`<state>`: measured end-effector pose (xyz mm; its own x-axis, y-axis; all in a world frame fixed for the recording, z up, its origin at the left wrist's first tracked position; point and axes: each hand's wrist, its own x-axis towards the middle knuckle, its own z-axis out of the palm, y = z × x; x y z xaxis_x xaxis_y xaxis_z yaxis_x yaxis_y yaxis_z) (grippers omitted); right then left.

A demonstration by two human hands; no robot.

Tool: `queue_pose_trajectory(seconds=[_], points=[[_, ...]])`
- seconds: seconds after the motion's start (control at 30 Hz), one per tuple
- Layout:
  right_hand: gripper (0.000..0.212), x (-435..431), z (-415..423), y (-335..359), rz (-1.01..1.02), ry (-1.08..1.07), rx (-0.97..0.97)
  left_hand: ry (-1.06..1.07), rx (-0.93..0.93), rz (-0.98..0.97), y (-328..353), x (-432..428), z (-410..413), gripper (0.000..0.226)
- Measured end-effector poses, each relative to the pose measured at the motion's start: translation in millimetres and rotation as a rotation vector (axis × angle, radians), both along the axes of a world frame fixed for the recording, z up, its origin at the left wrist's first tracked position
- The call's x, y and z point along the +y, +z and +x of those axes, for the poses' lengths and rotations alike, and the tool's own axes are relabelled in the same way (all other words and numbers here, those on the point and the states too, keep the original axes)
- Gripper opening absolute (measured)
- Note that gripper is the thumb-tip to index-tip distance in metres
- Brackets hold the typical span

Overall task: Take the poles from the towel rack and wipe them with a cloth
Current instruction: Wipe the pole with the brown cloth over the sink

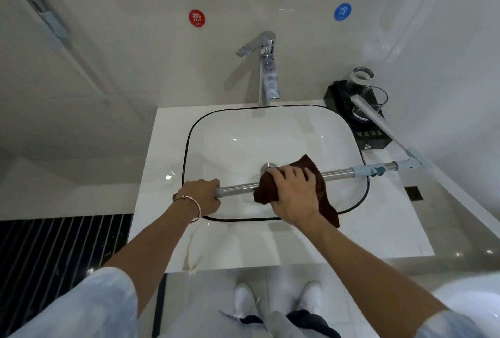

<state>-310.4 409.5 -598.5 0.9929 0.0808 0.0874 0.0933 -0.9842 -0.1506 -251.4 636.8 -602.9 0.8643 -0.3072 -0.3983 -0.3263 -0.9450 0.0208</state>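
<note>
- A bathroom: a white marble tabletop (378, 224) against a pale wall carries a clear, dark-rimmed basin (189, 132).
- The pole (238, 187), bare metal, lies nearly level across the basin, a little above it. It runs from the basin's left rim up to the right.
- Its left end has a grey cap; its right end passes into a pale blue sleeve (362, 171) with a small clamp.
- Beyond the sleeve it meets a pale blue corner joint (414, 160). A second pale blue bar (378, 121) slants away from that joint toward the wall.
- A brown cloth (327, 202) is wrapped round the pole's middle, over the drain (269, 167), with one loose end hanging toward the tabletop's front.
- The right hand (293, 191) grips the cloth and the pole within it, its fingers (281, 174) curled over the top.
- The left hand (201, 197), with a thin bracelet (196, 208) at the wrist, is closed round the capped end, its fingers wrapped under and mostly hidden.
- A chrome faucet (267, 72) stands behind the basin, its spout pointing at the bowl.
- On the wall above are a red sticker (196, 18) to the left and a blue sticker (342, 11) to the right.
- A black tray (341, 94) at the back right holds two drinking glasses (376, 99).
- White shoes (244, 297) show on the floor below.
</note>
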Motion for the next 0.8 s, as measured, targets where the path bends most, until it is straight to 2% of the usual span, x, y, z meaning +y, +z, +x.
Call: queue_pose_trajectory(seconds=[0.17, 0.3, 0.43, 0.57, 0.7, 0.8], points=[[0.071, 61.4, -8.3, -6.6, 0.008, 0.051, -0.039, -0.057, -0.001, -0.018, -3.3, 6.6, 0.4, 0.021], [0.072, 62.0, -4.4, -6.2, 0.011, 0.096, -0.032, -0.102, -0.004, -0.072, -1.1, 10.6, -2.6, 0.011], [0.066, 32.7, 2.4, 9.7, -0.018, 0.195, 0.122, -0.139, -0.087, -0.092, -3.4, 16.5, -9.1, 0.012], [0.06, -23.5, 9.7, 31.4, -0.072, 0.011, 0.244, -0.227, -0.37, -0.039, -9.8, 23.8, -11.1, 0.038], [0.052, -81.6, 2.4, 35.0, -0.123, -0.155, 0.268, -0.029, -0.277, 0.003, -10.4, 15.6, -17.5, 0.023], [0.05, -99.0, 0.0, 32.7, -0.092, -0.202, 0.287, 0.001, -0.204, 0.109, -3.2, -6.1, -20.7, 0.039]])
